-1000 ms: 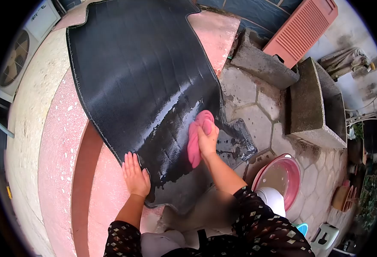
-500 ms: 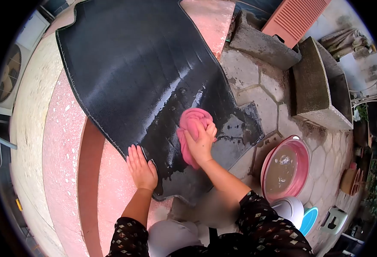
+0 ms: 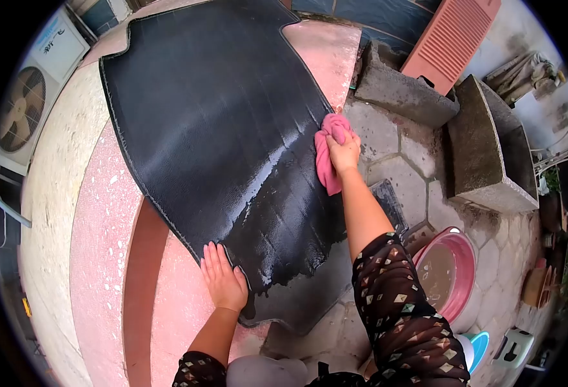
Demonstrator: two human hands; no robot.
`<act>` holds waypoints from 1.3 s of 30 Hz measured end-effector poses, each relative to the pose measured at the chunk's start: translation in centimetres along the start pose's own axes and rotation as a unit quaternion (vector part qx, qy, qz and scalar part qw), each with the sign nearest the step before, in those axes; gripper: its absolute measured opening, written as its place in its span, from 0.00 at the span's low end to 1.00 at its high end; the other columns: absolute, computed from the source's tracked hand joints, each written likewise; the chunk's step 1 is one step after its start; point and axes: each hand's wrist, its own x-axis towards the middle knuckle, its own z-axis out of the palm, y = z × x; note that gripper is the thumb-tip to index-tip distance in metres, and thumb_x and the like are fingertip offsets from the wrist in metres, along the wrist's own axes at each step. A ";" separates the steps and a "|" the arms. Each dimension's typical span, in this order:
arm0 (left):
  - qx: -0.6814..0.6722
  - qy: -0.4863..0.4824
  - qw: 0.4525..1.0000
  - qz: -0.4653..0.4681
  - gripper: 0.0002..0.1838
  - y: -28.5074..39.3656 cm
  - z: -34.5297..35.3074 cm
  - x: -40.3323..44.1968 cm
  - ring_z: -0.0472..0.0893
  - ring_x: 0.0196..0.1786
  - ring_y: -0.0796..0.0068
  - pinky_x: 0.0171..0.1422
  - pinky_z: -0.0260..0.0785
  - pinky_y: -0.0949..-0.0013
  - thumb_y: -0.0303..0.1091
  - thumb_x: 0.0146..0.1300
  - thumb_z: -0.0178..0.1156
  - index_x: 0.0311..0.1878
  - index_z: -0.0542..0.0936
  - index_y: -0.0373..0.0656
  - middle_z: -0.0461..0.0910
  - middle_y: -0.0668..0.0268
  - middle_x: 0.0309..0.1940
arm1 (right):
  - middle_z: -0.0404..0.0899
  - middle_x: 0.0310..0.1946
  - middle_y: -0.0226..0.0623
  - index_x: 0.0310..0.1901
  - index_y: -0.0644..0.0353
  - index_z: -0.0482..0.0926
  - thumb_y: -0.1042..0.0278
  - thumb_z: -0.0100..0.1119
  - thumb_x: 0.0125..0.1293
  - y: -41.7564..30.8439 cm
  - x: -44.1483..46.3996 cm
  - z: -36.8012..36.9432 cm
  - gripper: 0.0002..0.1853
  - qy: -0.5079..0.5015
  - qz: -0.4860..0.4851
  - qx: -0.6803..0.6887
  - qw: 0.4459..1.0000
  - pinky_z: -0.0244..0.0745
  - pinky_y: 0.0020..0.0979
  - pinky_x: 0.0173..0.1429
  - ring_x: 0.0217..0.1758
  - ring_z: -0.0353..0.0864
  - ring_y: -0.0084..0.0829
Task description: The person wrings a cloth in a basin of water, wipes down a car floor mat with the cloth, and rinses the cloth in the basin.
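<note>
A large black mat, with a leathery surface, lies draped over pink stone steps. Its lower part is wet and shiny. My left hand rests flat, fingers stretched out, on the mat's lower left edge. Bunched in my right hand is a pink cloth, pressed against the mat's right edge. My right forearm and sleeve cover part of the mat's lower right corner.
Right of the mat stands a pink basin with murky water. Beyond it are concrete troughs, a pink washboard and a small stool. Pink steps run along the left, near an air conditioner unit.
My right hand has carried the pink cloth up and right from the mat's middle to its right edge. My left hand stays flat on the lower left edge. The view has shifted slightly.
</note>
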 end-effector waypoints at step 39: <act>-0.647 -0.012 0.754 -0.113 0.27 -6.5 -1.8 1.9 0.64 0.65 0.72 0.70 0.50 0.69 0.47 0.73 0.33 0.64 0.67 0.39 0.68 0.63 0.64 | 0.72 0.55 0.33 0.45 0.43 0.81 0.63 0.62 0.52 -7.3 -25.9 2.7 0.16 -0.256 -0.376 -0.092 0.886 0.60 0.46 0.58 0.63 0.64 0.38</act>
